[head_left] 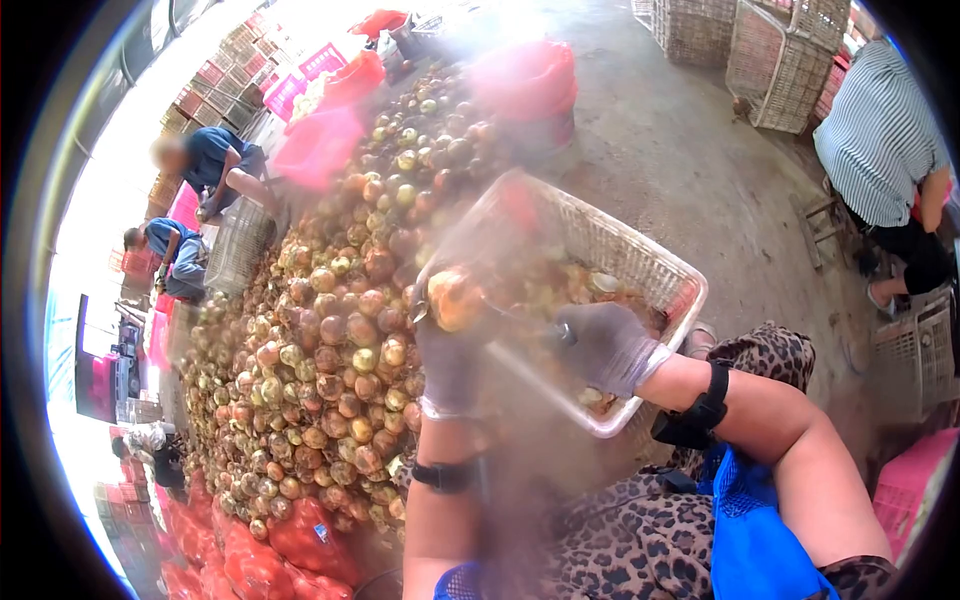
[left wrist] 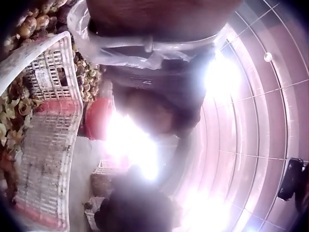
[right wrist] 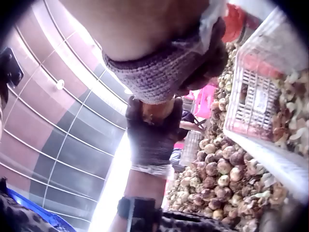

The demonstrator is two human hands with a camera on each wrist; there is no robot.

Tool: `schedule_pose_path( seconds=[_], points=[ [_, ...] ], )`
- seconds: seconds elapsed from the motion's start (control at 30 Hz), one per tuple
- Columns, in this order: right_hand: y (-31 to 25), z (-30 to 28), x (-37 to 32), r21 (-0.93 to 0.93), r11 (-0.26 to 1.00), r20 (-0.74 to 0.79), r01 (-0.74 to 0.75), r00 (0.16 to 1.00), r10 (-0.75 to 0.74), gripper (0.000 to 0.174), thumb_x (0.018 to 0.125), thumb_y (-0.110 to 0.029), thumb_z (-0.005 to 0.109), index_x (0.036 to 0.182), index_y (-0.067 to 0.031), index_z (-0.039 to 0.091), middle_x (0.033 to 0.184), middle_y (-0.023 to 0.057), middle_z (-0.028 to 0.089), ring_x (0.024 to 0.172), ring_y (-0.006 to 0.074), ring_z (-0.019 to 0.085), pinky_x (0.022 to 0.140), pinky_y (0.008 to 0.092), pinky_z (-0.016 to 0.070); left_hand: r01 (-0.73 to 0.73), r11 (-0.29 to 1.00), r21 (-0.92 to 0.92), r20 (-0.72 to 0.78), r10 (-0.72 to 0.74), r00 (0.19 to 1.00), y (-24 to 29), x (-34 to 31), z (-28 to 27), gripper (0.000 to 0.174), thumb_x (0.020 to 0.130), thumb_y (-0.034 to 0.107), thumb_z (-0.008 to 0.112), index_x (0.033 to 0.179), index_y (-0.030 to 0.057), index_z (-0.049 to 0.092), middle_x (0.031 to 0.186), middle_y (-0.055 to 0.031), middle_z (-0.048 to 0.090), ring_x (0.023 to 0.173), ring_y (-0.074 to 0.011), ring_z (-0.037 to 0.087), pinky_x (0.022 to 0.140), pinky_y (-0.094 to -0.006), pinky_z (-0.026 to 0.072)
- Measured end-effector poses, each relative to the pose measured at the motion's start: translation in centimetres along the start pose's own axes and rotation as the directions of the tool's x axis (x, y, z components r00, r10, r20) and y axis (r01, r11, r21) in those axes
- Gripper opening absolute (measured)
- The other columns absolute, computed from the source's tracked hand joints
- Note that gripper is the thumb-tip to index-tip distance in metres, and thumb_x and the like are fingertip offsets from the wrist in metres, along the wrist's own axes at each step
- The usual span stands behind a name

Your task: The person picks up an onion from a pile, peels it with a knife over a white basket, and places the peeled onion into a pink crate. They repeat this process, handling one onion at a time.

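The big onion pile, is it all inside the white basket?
No, the onion pile spreads out beside the white basket, far past its rim.

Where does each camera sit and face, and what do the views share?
Head: on the head, facing forward and down at the crate and onion heap; left hand and right hand show.
Left wrist: there, looking along the left hand.
Right wrist: there, looking past the right hand to the left.
Both wrist views share crate and heap.

Bright daylight glares at left; haze blurs the hands [head_left: 603, 345], edges bend
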State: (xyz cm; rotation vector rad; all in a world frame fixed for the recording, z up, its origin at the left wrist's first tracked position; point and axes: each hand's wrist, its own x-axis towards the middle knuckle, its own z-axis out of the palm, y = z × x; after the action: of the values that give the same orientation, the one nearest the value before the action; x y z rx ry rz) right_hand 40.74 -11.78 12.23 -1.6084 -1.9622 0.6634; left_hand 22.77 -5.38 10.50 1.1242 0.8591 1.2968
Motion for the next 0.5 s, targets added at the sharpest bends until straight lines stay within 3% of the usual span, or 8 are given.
schedule_pose_path(
  seconds=[0.07,0.17,0.2,0.27,0.37,0.4,0.47,0.5],
  points=[
    [0.6,0.2,0.1,-0.029,1.0,-0.009,-0.001,1.0,0.001,0.014,0.08,-0.02,0.056,0.075,-0.0068,0.057,0.067,0.0169,0.06,0.065,0.0343,0.061,0.06,0.0415,0.0476,-0.076,0.996,0.055,-0.008,0.076,0.997,-1.0,0.3,-0.3,0.061,0.063,0.003,0.079,0.117,0.0,0.051,0.104,-0.0065,0.06,0.09,-0.0183,0.06,0.079,-0.0296,0.0528],
    [2.4,1.3,0.8,-0.13,0.989,0.076,0.068,0.995,-0.059,0.044,0.085,-0.047,0.049,0.08,-0.0078,0.066,0.074,0.0157,0.065,0.068,0.032,0.065,0.063,0.0419,0.0499,-0.142,0.979,0.147,-0.032,0.148,0.988,-3.0,0.5,-1.5,0.059,0.063,0.0,0.076,0.116,0.0005,0.051,0.102,-0.0057,0.061,0.088,-0.0173,0.06,0.08,-0.0295,0.052],
    [2.2,0.9,0.7,-0.147,0.985,0.09,0.095,0.993,-0.082,0.032,0.083,-0.037,0.051,0.079,-0.0079,0.065,0.073,0.0145,0.065,0.068,0.0311,0.064,0.062,0.041,0.05,-0.189,0.958,0.215,-0.021,0.198,0.98,-2.8,0.7,-1.5,0.058,0.063,-0.001,0.076,0.115,0.0004,0.052,0.102,-0.0056,0.061,0.088,-0.0172,0.06,0.081,-0.0298,0.0518],
    [1.4,-0.3,0.5,-0.184,0.969,0.132,0.163,0.981,-0.14,0.01,0.079,-0.015,0.055,0.076,-0.0082,0.062,0.07,0.012,0.064,0.066,0.0293,0.064,0.061,0.0391,0.0502,-0.061,0.996,0.068,0.022,0.059,0.998,-2.0,0.2,-1.4,0.058,0.062,-0.002,0.076,0.115,0.0,0.052,0.1,-0.0059,0.061,0.088,-0.0173,0.06,0.081,-0.0306,0.0519],
    [0.8,-0.6,0.9,-0.253,0.967,0.168,0.038,0.986,0.005,0.011,0.078,-0.015,0.057,0.077,-0.008,0.066,0.073,0.0114,0.065,0.068,0.0283,0.065,0.061,0.0383,0.0508,0.316,0.905,-0.286,0.197,-0.267,0.943,-0.4,-0.5,-1.6,0.058,0.061,-0.003,0.077,0.114,-0.0007,0.052,0.098,-0.0063,0.062,0.086,-0.018,0.061,0.08,-0.0319,0.0522],
    [0.8,-0.7,1.1,-0.277,0.959,0.219,0.059,0.976,0.003,0.012,0.078,-0.015,0.057,0.077,-0.0078,0.066,0.073,0.0115,0.065,0.069,0.0283,0.066,0.061,0.0384,0.0509,0.232,0.932,-0.279,0.175,-0.188,0.966,0.3,-0.8,-0.4,0.059,0.063,0.006,0.079,0.114,-0.0012,0.052,0.097,-0.0076,0.062,0.085,-0.0206,0.061,0.081,-0.0354,0.0522],
    [1.1,-0.8,1.4,-0.315,0.945,0.307,0.087,0.952,0.014,0.013,0.078,-0.016,0.058,0.076,-0.0074,0.068,0.074,0.0118,0.066,0.07,0.0283,0.066,0.06,0.0385,0.051,-0.202,0.887,0.416,0.151,0.151,0.977,-2.5,-0.4,-3.0,0.062,0.064,0.015,0.079,0.117,-0.0018,0.05,0.099,-0.009,0.061,0.088,-0.0227,0.062,0.083,-0.0372,0.0519],
    [1.5,-0.6,1.4,-0.325,0.94,0.334,0.109,0.943,0.006,0.014,0.078,-0.016,0.058,0.077,-0.0072,0.069,0.074,0.0119,0.066,0.071,0.0281,0.066,0.061,0.0382,0.0511,-0.214,0.859,0.464,0.163,0.155,0.974,-2.5,-0.4,-3.2,0.065,0.065,0.019,0.079,0.118,-0.0022,0.049,0.101,-0.01,0.061,0.091,-0.0236,0.061,0.084,-0.0374,0.0517]
  ],
)
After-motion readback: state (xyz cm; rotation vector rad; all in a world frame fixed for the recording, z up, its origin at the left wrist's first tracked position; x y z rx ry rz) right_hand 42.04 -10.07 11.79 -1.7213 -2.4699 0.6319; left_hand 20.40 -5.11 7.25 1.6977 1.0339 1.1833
